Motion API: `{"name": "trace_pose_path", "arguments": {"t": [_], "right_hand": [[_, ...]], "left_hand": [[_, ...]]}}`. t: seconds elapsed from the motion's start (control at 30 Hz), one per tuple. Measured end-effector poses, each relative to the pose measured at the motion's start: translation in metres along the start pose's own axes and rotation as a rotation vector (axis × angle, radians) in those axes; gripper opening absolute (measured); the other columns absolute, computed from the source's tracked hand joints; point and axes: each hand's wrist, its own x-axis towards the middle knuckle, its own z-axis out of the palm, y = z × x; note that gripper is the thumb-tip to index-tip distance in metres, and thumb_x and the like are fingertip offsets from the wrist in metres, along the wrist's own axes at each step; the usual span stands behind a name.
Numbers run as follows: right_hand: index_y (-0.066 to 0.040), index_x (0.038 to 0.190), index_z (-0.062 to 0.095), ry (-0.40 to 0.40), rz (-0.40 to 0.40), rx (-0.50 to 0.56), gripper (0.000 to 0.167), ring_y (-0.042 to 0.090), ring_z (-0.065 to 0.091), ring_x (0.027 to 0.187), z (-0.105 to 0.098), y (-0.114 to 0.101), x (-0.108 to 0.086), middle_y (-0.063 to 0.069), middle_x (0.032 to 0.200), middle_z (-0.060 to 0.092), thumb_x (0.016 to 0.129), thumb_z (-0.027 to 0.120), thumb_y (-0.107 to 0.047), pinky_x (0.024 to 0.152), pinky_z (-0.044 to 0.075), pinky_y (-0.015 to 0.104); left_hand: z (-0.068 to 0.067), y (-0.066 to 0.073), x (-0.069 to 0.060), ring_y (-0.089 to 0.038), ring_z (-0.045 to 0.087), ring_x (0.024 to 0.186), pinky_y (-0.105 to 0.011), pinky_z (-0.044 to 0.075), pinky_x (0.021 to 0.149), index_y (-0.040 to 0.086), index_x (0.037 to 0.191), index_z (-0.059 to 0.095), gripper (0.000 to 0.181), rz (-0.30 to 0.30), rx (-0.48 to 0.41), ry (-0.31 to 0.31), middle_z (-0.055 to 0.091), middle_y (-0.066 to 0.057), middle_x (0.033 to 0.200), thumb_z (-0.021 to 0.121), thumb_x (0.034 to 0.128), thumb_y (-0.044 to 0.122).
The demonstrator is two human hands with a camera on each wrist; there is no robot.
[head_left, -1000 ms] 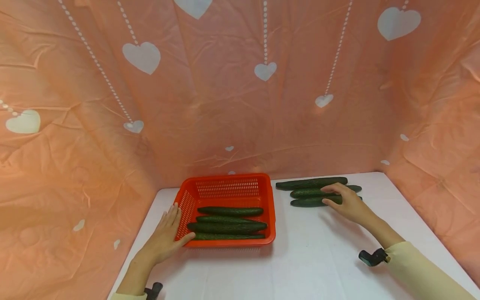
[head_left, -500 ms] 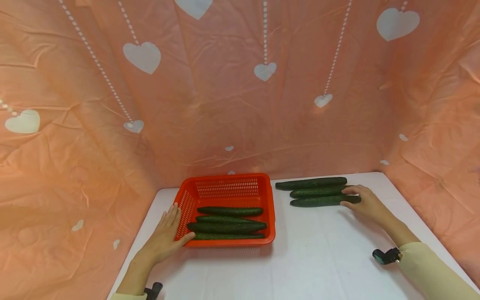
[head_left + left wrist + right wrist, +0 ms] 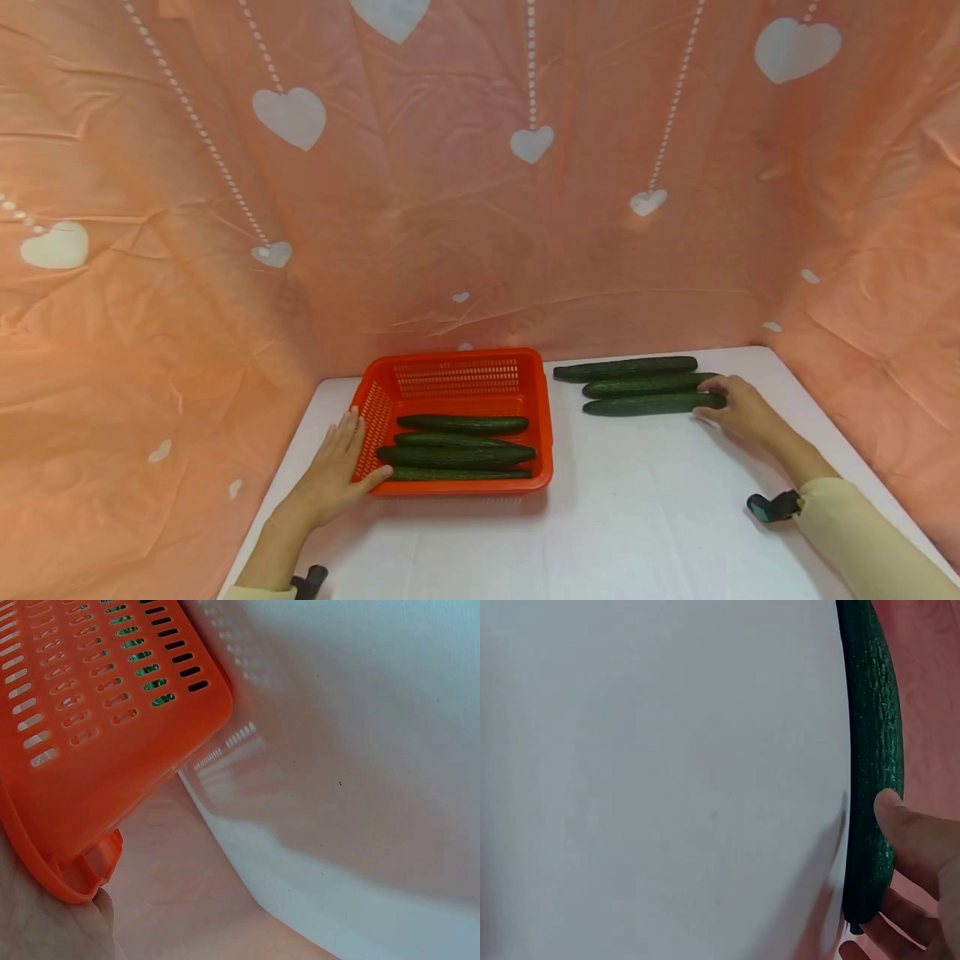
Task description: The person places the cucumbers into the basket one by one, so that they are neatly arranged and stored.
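Observation:
My left hand (image 3: 327, 481) rests on the left rim of a red plastic basket (image 3: 480, 486), fingers extended and thumb over the front corner. In the left wrist view, the slotted basket wall (image 3: 142, 750) shows beside part of the palm. Several cucumbers (image 3: 456, 456) lie crosswise inside the basket. To its right, my right hand (image 3: 746, 410) pinches the right end of the nearest cucumber (image 3: 637, 406) in a row of three. The right wrist view shows the thumb against that cucumber (image 3: 874, 727), with other fingers curled around its end. It lies on the table.
Behind the held cucumber lie a middle cucumber (image 3: 645, 384) and a far cucumber (image 3: 626, 367), both on the white tabletop (image 3: 615, 508). A pink cloth (image 3: 570, 250) with white hearts hangs around the back and sides.
My right hand has moved right along the cucumbers, from their middle to the right end of the nearest one. The left hand and the basket have stayed in place.

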Motion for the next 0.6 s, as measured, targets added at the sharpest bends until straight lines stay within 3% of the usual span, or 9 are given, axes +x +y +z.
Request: {"name": "trace_pose_path", "arguments": {"t": [0.17, 0.3, 0.47, 0.53, 0.6], "right_hand": [[0.013, 0.125, 0.063, -0.008, -0.005, 0.008, 0.046, 0.061, 0.051, 0.127, 0.003, 0.004, 0.0, 0.04, 0.129, 0.06, 0.091, 0.085, -0.01, 0.108, 0.04, 0.077], [0.009, 0.121, 0.065, -0.007, -0.036, -0.002, 0.042, 0.056, 0.055, 0.119, 0.004, 0.006, 0.0, 0.035, 0.12, 0.064, 0.09, 0.086, -0.008, 0.105, 0.043, 0.075], [0.0, 0.112, 0.073, -0.022, -0.141, -0.04, 0.032, 0.03, 0.06, 0.092, 0.005, 0.011, -0.001, 0.011, 0.098, 0.067, 0.085, 0.09, -0.005, 0.083, 0.053, 0.049], [-0.002, 0.111, 0.075, -0.033, -0.17, -0.045, 0.031, 0.024, 0.058, 0.089, 0.005, 0.012, -0.002, 0.006, 0.095, 0.067, 0.084, 0.09, -0.005, 0.078, 0.052, 0.041], [-0.002, 0.112, 0.076, -0.04, -0.169, -0.042, 0.03, 0.025, 0.062, 0.093, 0.005, 0.011, -0.003, 0.006, 0.099, 0.069, 0.085, 0.09, -0.007, 0.082, 0.054, 0.042]], "left_hand": [[0.0, 0.001, 0.001, -0.047, 0.004, 0.164, -0.043, -0.008, 0.134, -0.011, 0.165, 0.019, 0.106, -0.007, -0.016, -0.011, 0.003, -0.027, 0.178, 0.062, 0.1021, 0.062], [0.0, 0.002, 0.0, -0.047, 0.004, 0.164, -0.047, -0.005, 0.134, -0.012, 0.165, 0.019, 0.106, -0.007, -0.011, -0.009, 0.004, -0.027, 0.178, 0.062, 0.1021, 0.062], [-0.001, 0.002, 0.0, -0.047, 0.005, 0.164, -0.053, -0.001, 0.134, -0.012, 0.165, 0.019, 0.106, -0.009, -0.009, -0.009, 0.004, -0.027, 0.177, 0.062, 0.1022, 0.062], [-0.001, 0.002, 0.0, -0.047, 0.005, 0.164, -0.055, 0.001, 0.134, -0.012, 0.165, 0.019, 0.106, -0.012, -0.007, -0.01, 0.005, -0.027, 0.177, 0.062, 0.1021, 0.062], [-0.002, 0.002, 0.0, -0.047, 0.004, 0.164, -0.057, 0.002, 0.134, -0.012, 0.165, 0.019, 0.106, -0.015, -0.009, -0.012, 0.004, -0.027, 0.177, 0.062, 0.1021, 0.061]]}}
